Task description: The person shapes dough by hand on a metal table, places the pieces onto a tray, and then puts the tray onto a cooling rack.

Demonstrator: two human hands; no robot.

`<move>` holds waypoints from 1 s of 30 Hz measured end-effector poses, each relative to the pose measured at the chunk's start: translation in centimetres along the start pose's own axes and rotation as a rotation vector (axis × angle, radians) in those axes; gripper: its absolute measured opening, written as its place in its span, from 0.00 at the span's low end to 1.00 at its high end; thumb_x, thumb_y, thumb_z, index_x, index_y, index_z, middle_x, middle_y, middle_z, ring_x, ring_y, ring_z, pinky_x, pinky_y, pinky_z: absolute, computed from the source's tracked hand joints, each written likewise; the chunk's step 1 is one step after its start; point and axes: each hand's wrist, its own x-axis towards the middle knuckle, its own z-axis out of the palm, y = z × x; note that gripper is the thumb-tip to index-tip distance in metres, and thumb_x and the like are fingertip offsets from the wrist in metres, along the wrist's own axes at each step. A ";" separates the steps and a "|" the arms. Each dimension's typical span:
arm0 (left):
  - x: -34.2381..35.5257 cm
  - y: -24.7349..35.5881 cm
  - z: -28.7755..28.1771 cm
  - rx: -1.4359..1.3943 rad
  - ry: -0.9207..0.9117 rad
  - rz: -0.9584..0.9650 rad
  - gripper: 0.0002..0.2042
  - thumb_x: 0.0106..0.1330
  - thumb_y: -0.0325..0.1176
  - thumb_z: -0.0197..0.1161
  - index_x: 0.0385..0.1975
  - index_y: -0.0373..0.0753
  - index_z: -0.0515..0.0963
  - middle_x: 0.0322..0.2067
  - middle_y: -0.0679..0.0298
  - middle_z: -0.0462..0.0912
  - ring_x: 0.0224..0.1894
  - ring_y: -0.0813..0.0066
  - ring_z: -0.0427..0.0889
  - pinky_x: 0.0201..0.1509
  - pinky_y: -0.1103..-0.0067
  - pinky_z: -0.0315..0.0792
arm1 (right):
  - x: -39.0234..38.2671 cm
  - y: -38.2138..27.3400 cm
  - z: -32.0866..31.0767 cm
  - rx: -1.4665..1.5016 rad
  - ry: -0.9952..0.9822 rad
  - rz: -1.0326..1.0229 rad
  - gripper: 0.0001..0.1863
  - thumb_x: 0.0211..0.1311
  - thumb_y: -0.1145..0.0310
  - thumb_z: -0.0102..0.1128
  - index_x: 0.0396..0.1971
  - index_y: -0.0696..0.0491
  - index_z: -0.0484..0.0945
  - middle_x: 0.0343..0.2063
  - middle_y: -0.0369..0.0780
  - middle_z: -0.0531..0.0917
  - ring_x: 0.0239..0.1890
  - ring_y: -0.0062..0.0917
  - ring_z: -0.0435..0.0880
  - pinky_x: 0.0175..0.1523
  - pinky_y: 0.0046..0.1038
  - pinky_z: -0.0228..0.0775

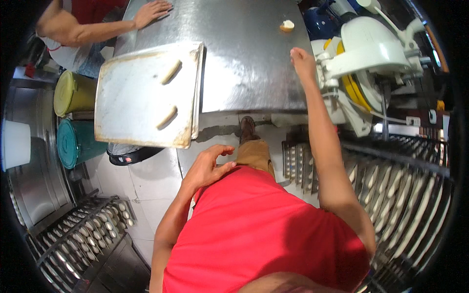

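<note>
My left hand [215,166] hangs by the front of my red shirt, fingers apart and loosely bent, holding nothing. My right hand [302,63] is raised at the right side of the steel table [244,73], beside a white machine [366,44], its fingers curled; anything inside them is hidden. A stained metal baking sheet [132,97], stacked on another, lies at the table's left front with two dough pieces [170,71] on it. A small pale piece of bread or dough [287,25] sits near the back right.
A co-worker's hand [149,12] rests on the table's back left. Yellow [66,93] and teal [68,144] lidded buckets stand at left. Racks of trays with dough flank me, left [97,229] and right [405,195]. A black round object [127,154] lies below the sheets.
</note>
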 end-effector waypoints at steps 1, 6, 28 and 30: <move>1.7 1.0 0.2 0.008 0.013 -0.049 0.21 0.65 0.36 0.72 0.56 0.35 0.80 0.49 0.54 0.85 0.46 0.61 0.84 0.47 0.70 0.78 | 5.0 1.2 0.3 -0.132 0.038 -0.071 0.24 0.69 0.53 0.64 0.53 0.58 0.84 0.40 0.42 0.89 0.43 0.28 0.87 0.50 0.29 0.77; 7.2 6.1 0.9 0.058 0.079 -0.154 0.21 0.65 0.35 0.71 0.56 0.34 0.79 0.48 0.52 0.85 0.51 0.55 0.85 0.53 0.69 0.78 | 17.0 3.8 2.0 -0.381 0.032 -0.083 0.35 0.62 0.43 0.67 0.57 0.57 0.82 0.49 0.51 0.88 0.54 0.42 0.86 0.61 0.37 0.75; 28.3 18.1 -4.3 -0.865 0.102 0.586 0.28 0.61 0.30 0.77 0.61 0.32 0.74 0.56 0.60 0.78 0.57 0.70 0.80 0.61 0.73 0.77 | -1.0 -17.4 -6.7 0.908 -0.294 -0.388 0.29 0.55 0.80 0.76 0.55 0.57 0.70 0.48 0.41 0.81 0.52 0.25 0.82 0.62 0.28 0.75; 27.5 20.0 -5.1 -0.770 0.113 0.685 0.21 0.60 0.26 0.77 0.53 0.32 0.80 0.52 0.58 0.79 0.55 0.68 0.81 0.60 0.73 0.77 | -2.1 -19.2 -8.8 0.846 -0.250 -0.469 0.29 0.55 0.80 0.76 0.55 0.57 0.70 0.49 0.43 0.80 0.52 0.26 0.82 0.61 0.30 0.77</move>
